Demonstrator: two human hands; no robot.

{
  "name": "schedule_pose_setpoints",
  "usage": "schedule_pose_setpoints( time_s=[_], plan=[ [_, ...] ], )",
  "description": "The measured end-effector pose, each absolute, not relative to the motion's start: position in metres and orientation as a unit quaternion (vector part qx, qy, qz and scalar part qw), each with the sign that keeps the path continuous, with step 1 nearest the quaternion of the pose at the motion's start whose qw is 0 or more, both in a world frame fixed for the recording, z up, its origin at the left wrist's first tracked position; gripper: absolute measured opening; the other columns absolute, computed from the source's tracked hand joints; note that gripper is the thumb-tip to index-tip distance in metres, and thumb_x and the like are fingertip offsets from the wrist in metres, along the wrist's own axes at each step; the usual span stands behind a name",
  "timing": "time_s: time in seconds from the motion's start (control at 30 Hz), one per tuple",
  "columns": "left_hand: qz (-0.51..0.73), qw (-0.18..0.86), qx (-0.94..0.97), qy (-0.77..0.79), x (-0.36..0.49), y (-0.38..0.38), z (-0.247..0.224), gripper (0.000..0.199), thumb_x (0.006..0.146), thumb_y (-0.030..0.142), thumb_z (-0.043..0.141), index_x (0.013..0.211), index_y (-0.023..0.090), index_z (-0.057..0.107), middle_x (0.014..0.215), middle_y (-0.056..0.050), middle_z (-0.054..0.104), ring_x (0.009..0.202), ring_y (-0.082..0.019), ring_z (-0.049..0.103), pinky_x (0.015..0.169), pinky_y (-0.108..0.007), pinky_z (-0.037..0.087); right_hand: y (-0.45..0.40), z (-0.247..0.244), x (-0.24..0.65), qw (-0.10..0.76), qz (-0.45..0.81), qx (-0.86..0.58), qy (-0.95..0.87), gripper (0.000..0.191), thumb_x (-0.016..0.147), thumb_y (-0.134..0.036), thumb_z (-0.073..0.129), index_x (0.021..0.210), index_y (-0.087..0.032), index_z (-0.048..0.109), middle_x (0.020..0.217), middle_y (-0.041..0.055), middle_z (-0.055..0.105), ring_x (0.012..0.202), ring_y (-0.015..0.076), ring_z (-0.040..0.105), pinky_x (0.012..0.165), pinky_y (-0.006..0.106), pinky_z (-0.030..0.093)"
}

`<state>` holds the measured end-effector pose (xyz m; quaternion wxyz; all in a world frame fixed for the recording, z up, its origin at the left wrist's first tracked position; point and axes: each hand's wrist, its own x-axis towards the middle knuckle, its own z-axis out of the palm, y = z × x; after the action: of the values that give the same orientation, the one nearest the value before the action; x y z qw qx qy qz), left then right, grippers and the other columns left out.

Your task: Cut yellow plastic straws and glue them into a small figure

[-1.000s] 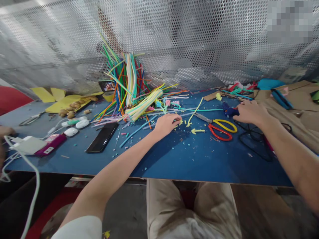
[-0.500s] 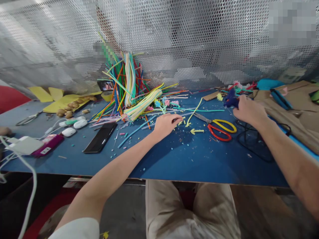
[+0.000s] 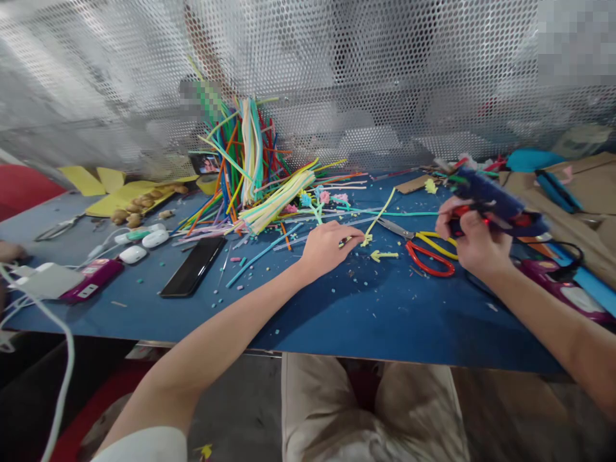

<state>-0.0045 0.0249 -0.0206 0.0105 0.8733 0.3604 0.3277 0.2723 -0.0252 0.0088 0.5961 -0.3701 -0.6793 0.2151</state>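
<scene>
My right hand (image 3: pixel 481 240) is wrapped round the handle of a dark blue glue gun (image 3: pixel 495 199), lifted over the right part of the table. The fingers of my left hand (image 3: pixel 332 245) are pinched together near the lower end of a thin yellow-green stem (image 3: pixel 382 212); anything between the fingertips is too small to make out. Just right of that hand lies a yellow arrow-shaped piece (image 3: pixel 384 255). Scissors (image 3: pixel 430 256) with one red and one yellow handle lie open between my hands. Behind my left hand are small pink and blue flower pieces (image 3: pixel 325 197).
Bundled coloured pipe cleaners (image 3: pixel 250 154) stand before the perforated metal panel (image 3: pixel 385 83). A black phone (image 3: pixel 193 266) and purple power strip (image 3: pixel 91 280) lie to the left. Another purple strip (image 3: pixel 565 289), cables and brown paper (image 3: pixel 597 192) are at the right. Clippings dot the blue table (image 3: pixel 312 321).
My right hand has raised the glue gun off the table's back right and turned it. My left hand has shifted slightly right, toward the lower end of the yellow-green stem.
</scene>
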Motion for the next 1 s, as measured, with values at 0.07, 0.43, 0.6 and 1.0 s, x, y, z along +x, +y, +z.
schedule_pose_setpoints(
  time_s=[0.07, 0.43, 0.6, 1.0],
  plan=[
    [0.340, 0.007, 0.874, 0.348, -0.004, 0.025, -0.020, 0.024, 0.096, 0.039, 0.052, 0.096, 0.027, 0.072, 0.092, 0.001, 0.075, 0.082, -0.014, 0.063, 0.078, -0.027, 0.048, -0.021, 0.001, 0.275, 0.565, 0.256, -0.322, -0.715, 0.030, 0.095, -0.046, 0.048, 0.081, -0.023, 0.060, 0.071, 0.0024, 0.056, 0.060, 0.0164, 0.053, 0.065, 0.038, 0.047],
    [0.386, -0.025, 0.877, 0.286, -0.004, 0.017, -0.015, 0.021, 0.096, 0.034, 0.053, 0.089, 0.020, 0.068, 0.074, 0.000, 0.070, 0.064, -0.011, 0.058, 0.070, -0.026, 0.045, -0.006, -0.030, 0.291, 0.446, 0.378, -0.291, -0.757, 0.045, 0.097, -0.052, 0.045, 0.072, -0.019, 0.062, 0.074, 0.0059, 0.062, 0.054, 0.0147, 0.051, 0.056, 0.034, 0.044],
    [0.398, -0.035, 0.879, 0.261, -0.003, 0.016, -0.014, 0.016, 0.094, 0.032, 0.057, 0.090, 0.020, 0.067, 0.078, 0.001, 0.072, 0.066, -0.011, 0.061, 0.071, -0.026, 0.044, -0.006, -0.028, 0.288, 0.440, 0.370, -0.267, -0.773, 0.050, 0.099, -0.050, 0.041, 0.062, -0.018, 0.053, 0.063, 0.0050, 0.055, 0.066, 0.0191, 0.056, 0.073, 0.039, 0.046],
    [0.379, -0.024, 0.889, 0.257, -0.001, 0.017, -0.019, 0.018, 0.095, 0.035, 0.056, 0.091, 0.021, 0.067, 0.069, 0.002, 0.069, 0.067, -0.011, 0.062, 0.070, -0.026, 0.043, -0.004, -0.029, 0.291, 0.405, 0.383, -0.265, -0.787, 0.048, 0.099, -0.050, 0.042, 0.061, -0.020, 0.046, 0.057, 0.0016, 0.047, 0.057, 0.0153, 0.048, 0.066, 0.036, 0.041]
  ],
)
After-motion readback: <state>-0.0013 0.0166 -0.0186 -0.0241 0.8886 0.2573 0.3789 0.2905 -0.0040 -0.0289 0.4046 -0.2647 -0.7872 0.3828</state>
